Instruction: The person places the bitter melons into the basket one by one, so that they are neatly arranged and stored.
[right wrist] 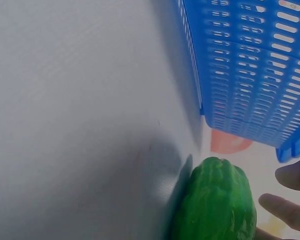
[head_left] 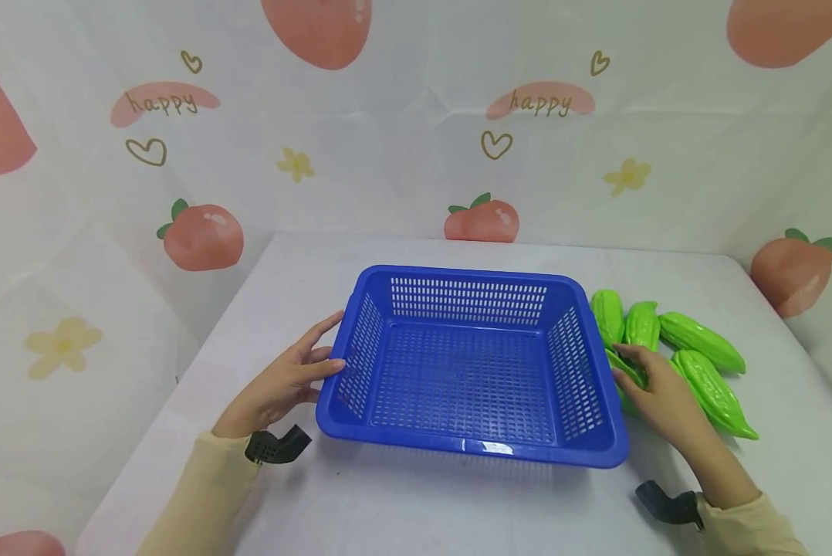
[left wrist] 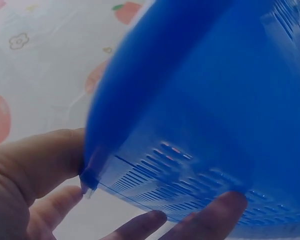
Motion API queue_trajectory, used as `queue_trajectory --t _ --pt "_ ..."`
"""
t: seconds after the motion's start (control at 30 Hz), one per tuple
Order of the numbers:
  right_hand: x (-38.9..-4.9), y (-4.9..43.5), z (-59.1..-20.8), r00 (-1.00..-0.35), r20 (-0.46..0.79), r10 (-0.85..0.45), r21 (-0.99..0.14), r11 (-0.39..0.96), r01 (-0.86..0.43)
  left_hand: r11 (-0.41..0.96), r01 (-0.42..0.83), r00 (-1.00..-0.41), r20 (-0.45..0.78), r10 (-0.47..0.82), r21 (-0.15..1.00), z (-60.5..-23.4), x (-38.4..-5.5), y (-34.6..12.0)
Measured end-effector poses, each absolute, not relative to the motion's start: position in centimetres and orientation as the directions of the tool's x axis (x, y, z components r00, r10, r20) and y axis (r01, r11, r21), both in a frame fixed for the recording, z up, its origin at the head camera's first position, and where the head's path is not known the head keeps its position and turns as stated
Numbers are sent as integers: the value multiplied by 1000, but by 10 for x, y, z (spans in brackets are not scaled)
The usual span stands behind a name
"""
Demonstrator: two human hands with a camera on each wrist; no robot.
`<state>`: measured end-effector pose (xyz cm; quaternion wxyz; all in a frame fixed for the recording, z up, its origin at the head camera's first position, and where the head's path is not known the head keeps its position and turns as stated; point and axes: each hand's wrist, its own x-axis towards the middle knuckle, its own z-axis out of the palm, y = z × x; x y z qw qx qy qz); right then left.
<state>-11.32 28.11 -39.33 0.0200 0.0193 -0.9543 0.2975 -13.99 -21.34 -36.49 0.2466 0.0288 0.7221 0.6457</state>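
Note:
A blue plastic basket [head_left: 471, 455] with slotted walls sits in the middle of the table, and nothing lies inside it. My left hand [head_left: 284, 382] holds its left side, the thumb at the rim and the other fingers spread along the outer wall; the left wrist view shows this wall [left wrist: 205, 110] close up. On the right, my right hand [head_left: 666, 398] hovers over green toy bitter melons [head_left: 711, 386], its thumb and fingertips close to the basket's right rim. In the right wrist view, a ribbed bitter melon [right wrist: 215, 200] lies beside the fingers, which grip nothing.
Several bitter melons lie in a loose group against the basket's right side, one of them [head_left: 702, 341] farther back. A white cloth covers the table [head_left: 416, 510]. Behind it hangs a backdrop [head_left: 388, 154] printed with peaches, hearts and flowers.

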Motion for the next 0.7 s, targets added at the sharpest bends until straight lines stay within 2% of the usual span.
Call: queue_trajectory --t 0.37,0.7 --pt "-116 283 -394 -999 11 -32 -557 830 -32 109 -320 -867 -338 366 941 -367 -141 -216" --pt "-120 284 -394 -998 -35 -51 -545 838 -24 129 -312 -869 -338 362 941 -365 -140 -213"
